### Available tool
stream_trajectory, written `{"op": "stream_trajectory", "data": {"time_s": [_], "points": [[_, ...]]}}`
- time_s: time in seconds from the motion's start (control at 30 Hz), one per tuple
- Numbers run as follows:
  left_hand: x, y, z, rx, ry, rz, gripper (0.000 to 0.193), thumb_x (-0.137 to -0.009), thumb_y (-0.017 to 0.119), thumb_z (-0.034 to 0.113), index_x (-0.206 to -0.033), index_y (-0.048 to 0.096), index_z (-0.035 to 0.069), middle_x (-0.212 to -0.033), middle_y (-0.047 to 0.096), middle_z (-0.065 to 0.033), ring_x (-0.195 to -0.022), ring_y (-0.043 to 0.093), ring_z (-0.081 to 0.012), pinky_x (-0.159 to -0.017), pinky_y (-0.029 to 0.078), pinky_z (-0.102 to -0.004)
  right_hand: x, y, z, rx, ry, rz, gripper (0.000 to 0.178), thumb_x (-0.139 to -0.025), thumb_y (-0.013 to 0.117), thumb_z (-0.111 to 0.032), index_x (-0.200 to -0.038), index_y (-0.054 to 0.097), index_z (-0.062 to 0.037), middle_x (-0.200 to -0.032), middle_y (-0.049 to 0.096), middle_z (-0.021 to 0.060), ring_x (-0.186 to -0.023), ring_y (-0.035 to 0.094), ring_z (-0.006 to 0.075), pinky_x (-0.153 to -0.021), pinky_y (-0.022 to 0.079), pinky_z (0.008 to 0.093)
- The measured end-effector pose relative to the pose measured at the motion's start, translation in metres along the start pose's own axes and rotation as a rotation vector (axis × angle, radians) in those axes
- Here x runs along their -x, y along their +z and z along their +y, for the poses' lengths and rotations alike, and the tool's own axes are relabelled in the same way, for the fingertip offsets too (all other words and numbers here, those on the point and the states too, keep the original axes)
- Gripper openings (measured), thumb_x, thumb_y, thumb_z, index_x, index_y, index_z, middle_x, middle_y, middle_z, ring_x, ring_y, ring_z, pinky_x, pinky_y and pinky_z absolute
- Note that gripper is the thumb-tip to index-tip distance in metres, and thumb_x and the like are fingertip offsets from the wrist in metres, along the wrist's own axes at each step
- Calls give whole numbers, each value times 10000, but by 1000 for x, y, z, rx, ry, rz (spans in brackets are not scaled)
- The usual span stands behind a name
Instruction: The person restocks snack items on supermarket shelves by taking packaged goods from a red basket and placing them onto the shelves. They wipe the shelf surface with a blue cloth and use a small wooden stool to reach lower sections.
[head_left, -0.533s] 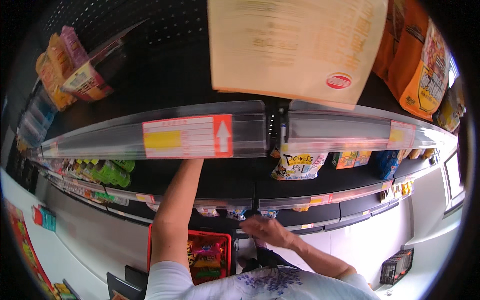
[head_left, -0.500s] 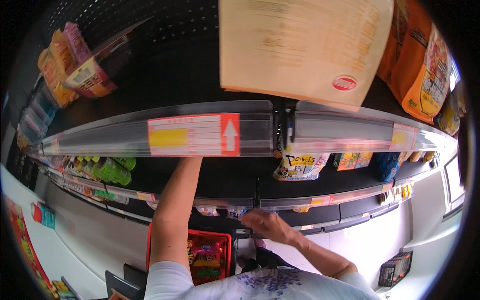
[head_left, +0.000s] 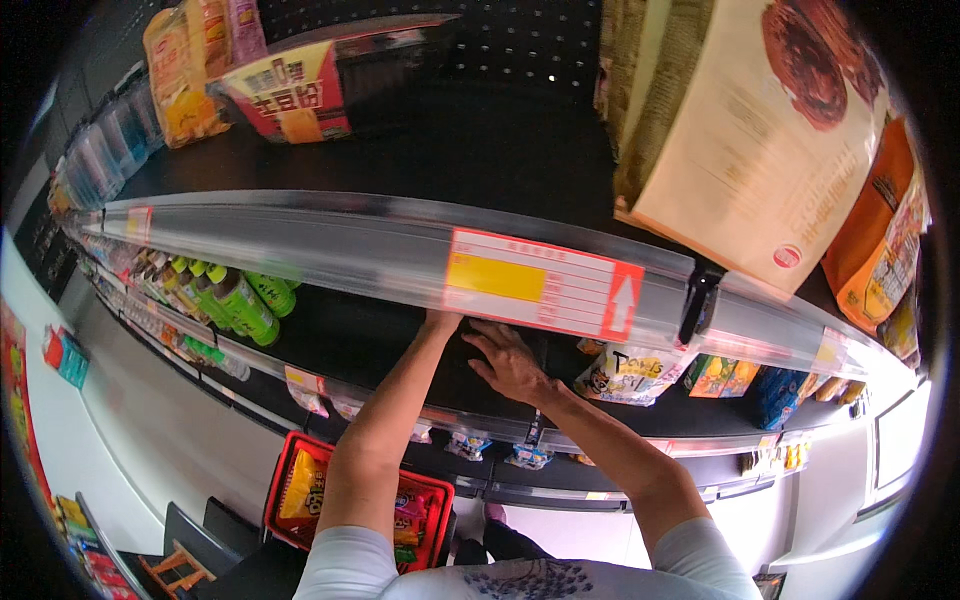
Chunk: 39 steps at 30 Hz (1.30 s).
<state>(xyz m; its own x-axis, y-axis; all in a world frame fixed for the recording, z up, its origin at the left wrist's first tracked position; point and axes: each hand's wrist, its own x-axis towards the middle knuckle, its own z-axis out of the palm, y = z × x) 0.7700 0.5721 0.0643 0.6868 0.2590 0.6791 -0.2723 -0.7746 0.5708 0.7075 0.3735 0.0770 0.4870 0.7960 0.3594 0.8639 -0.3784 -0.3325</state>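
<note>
Both of my arms reach onto the black shelf below the big price rail. My left hand goes in behind the rail, which hides its fingers and anything in them. Just to its right, my right hand is over the same shelf, fingers spread and nothing visible in them. Right of that hand stands a white snack bag with dark lettering, apart from it. A red and white price label with a yellow patch hangs on the rail above both hands.
Green-capped bottles line the shelf's left. Above are a large beige bag, an orange bag and a red snack pack. A red basket with colourful packets sits below my left arm.
My right hand has moved up from below onto the shelf beside my left hand. The view has shifted, so the bottles and more of the basket show; my left hand stays behind the rail.
</note>
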Motion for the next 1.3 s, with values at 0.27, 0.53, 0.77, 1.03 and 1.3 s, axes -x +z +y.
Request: {"op": "stream_trajectory", "data": {"time_s": [0.27, 0.53, 0.77, 1.03, 1.3], "points": [[-77, -64, -46, 12, -102, 228, 336, -925, 640, 257, -1146, 637, 4, -1129, 649, -151, -1056, 584, -297, -954, 437, -435, -5, 1, -9, 114, 17, -47, 483, -975, 582, -265, -1427, 468, -138, -1524, 380, 127, -1413, 339, 329, -1163, 284, 485], [-16, -22, -44, 10, -73, 201, 333, -921, 637, 264, -1135, 640, 8, -1124, 651, -154, -1056, 585, -309, -953, 437, -444, -8, 8, -4, 166, 63, -131, 491, -971, 580, -237, -1431, 453, -123, -1512, 385, 139, -1421, 331, 328, -1169, 270, 502], [-34, -49, -49, 17, -79, 217, 332, -918, 634, 269, -1126, 644, 11, -1118, 653, -157, -1057, 586, -319, -952, 437, -451, -12, 2, -12, 99, 66, -147, 495, -967, 578, -222, -1434, 449, -124, -1528, 359, 129, -1428, 317, 327, -1181, 251, 509], [-105, -83, -82, 24, -189, 350, 330, -914, 631, 276, -1115, 647, 15, -1112, 655, -161, -1057, 587, -330, -951, 437, -460, -10, 7, -12, 226, 50, -122, 510, -979, 558, -239, -1460, 423, -139, -1542, 344, 113, -1442, 296, 322, -1178, 256, 488], [-18, -56, -92, 0, -188, 352, 328, -910, 628, 282, -1105, 651, 18, -1106, 657, -164, -1057, 588, -341, -950, 437, -469, -9, 8, -13, 197, 120, -176, 509, -982, 561, -228, -1463, 415, -151, -1540, 346, 107, -1438, 301, 329, -1182, 254, 492]]}}
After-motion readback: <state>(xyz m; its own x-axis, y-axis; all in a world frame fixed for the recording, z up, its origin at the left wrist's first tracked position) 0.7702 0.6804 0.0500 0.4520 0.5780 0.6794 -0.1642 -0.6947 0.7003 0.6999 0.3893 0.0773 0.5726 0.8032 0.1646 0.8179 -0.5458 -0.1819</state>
